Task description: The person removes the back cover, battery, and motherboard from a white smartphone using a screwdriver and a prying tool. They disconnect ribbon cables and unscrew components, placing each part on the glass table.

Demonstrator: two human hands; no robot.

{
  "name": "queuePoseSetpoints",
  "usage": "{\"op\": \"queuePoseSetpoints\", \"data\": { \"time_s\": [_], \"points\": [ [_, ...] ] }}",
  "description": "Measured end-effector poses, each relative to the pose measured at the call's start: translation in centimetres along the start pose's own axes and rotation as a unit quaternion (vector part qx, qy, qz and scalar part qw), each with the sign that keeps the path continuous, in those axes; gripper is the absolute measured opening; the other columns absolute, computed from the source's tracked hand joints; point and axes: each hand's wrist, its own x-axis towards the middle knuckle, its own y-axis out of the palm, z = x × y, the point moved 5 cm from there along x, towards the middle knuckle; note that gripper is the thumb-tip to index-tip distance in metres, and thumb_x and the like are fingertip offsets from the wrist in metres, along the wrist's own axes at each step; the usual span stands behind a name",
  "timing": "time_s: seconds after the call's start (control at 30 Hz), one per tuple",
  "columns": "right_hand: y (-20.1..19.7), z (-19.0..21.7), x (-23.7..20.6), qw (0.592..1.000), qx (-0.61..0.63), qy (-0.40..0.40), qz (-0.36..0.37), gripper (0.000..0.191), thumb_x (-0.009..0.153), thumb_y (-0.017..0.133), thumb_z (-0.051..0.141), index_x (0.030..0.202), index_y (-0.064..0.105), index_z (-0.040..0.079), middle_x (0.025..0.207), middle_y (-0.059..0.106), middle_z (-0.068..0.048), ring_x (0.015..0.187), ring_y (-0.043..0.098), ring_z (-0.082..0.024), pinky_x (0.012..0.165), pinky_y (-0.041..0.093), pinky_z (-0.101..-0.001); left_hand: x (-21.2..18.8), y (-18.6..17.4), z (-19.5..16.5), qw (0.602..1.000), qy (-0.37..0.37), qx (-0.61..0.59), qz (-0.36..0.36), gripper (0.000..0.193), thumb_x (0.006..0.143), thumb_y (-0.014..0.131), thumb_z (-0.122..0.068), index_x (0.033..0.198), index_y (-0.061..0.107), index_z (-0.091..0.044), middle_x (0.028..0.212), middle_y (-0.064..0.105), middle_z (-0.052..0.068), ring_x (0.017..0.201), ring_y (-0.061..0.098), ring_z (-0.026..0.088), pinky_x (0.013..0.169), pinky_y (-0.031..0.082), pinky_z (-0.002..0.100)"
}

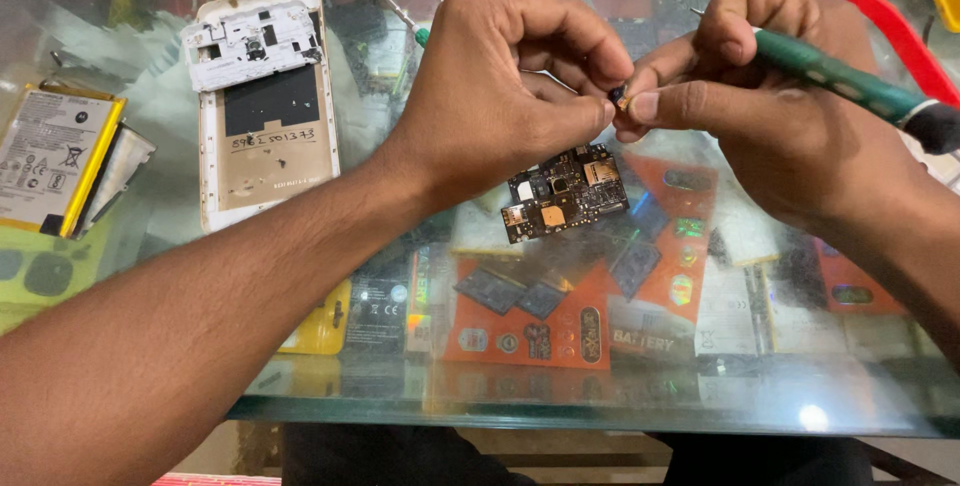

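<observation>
Hands meet above the glass table (600, 401), with the black circuit board (565, 192) lying on the glass just below them. Left hand (500, 96) and right hand (770, 116) are pressed together at the fingertips, pinching a tiny dark component (621, 98) between them; it is too small to tell what kind of part it is. The right hand also clamps a green-handled screwdriver (840, 74) against its palm, shaft running out to the right of the circuit board.

To the left of the board lies an opened phone body (265, 106), back plate off, and farther left a flat battery (55, 156). A second small screwdriver (395, 8) rests behind the board, and a red brush (890, 21) lies up to its right. Orange and black packets show beneath the glass.

The risk looks plain: the pinched part is held by fingertips alone, and a slip would drop it onto the hard glass, where it could bounce away. The screwdriver, gripped loosely alongside, could also swing and knock the board.
</observation>
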Motion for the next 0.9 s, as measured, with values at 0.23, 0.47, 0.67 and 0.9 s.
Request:
{"op": "queuePoseSetpoints", "data": {
  "time_s": [0.23,0.47,0.67,0.9],
  "points": [
    [-0.07,-0.26,-0.02,0.999,0.035,0.016,0.003,0.039,0.093,0.068,-0.013,0.087,0.038,0.012,0.093,0.072,-0.022,0.098,0.076,-0.026,0.096,0.065,-0.0411,0.01,0.05,-0.02,1.0,-0.013,-0.016,0.006,0.01,0.089,0.076,0.003,0.098,0.075,0.001,0.094,0.078,0.007,0.088,0.08,0.01,0.079,0.069,0.021],
    [-0.02,-0.17,0.01,0.999,0.051,0.011,0.014,0.039,0.091,0.067,-0.014,0.089,0.038,0.012,0.093,0.072,-0.023,0.098,0.077,-0.027,0.096,0.066,-0.0419,0.06,0.0,-0.18,1.0,-0.006,-0.014,0.003,0.01,0.088,0.078,0.003,0.098,0.076,0.001,0.094,0.079,0.007,0.088,0.079,0.009,0.08,0.068,0.02],
    [-0.15,-0.24,-0.01,0.999,0.04,0.003,0.021,0.038,0.093,0.067,-0.014,0.088,0.038,0.011,0.096,0.073,-0.023,0.096,0.076,-0.025,0.097,0.065,-0.0401,0.0,0.05,0.11,1.0,-0.02,-0.021,0.004,0.013,0.088,0.078,0.002,0.101,0.077,0.001,0.094,0.078,0.008,0.087,0.078,0.009,0.078,0.066,0.019],
    [-0.28,-0.38,-0.04,0.999,0.048,-0.004,0.024,0.039,0.094,0.066,-0.015,0.091,0.038,0.011,0.096,0.073,-0.023,0.095,0.076,-0.025,0.098,0.065,-0.0403,-0.06,0.06,0.53,0.998,-0.015,-0.069,0.005,0.012,0.092,0.073,0.004,0.104,0.077,0.003,0.098,0.078,0.009,0.092,0.077,0.01,0.085,0.067,0.023]
  ]
}}
